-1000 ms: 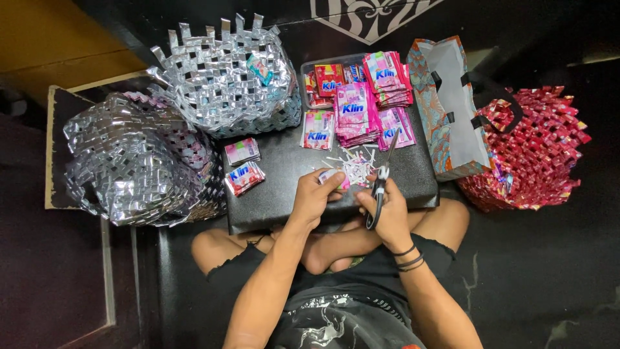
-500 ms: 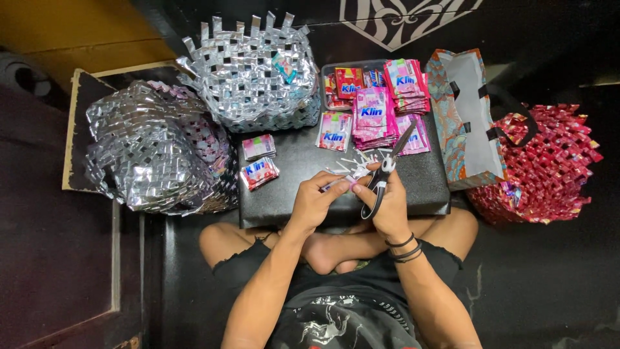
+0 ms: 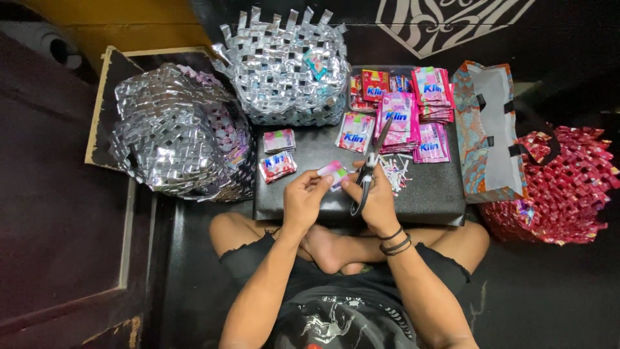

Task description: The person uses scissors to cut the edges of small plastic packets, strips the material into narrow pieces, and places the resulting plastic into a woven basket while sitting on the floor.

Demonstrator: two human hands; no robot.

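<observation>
Head view shows the left hand (image 3: 305,194) pinching a small pink sachet (image 3: 332,170) by its near edge, long axis running left-right, just above the black counter (image 3: 426,194). Right hand (image 3: 378,200), fingers closed around scissors (image 3: 369,169), sits immediately right of the sachet, blades pointing away toward the sachet piles (image 3: 400,119).

Woven containers of folded wrappers: two silver foil baskets, one rounded (image 3: 177,132) and one open-topped (image 3: 284,68), plus one red foil basket (image 3: 562,187). One patterned paper bag with black handles (image 3: 487,129) and one pair of black-handled scissors (image 3: 369,169) are present. Two small folded sachet bundles (image 3: 278,154) lie apart from the pink sachet stacks (image 3: 403,113), whose count cannot be told.
</observation>
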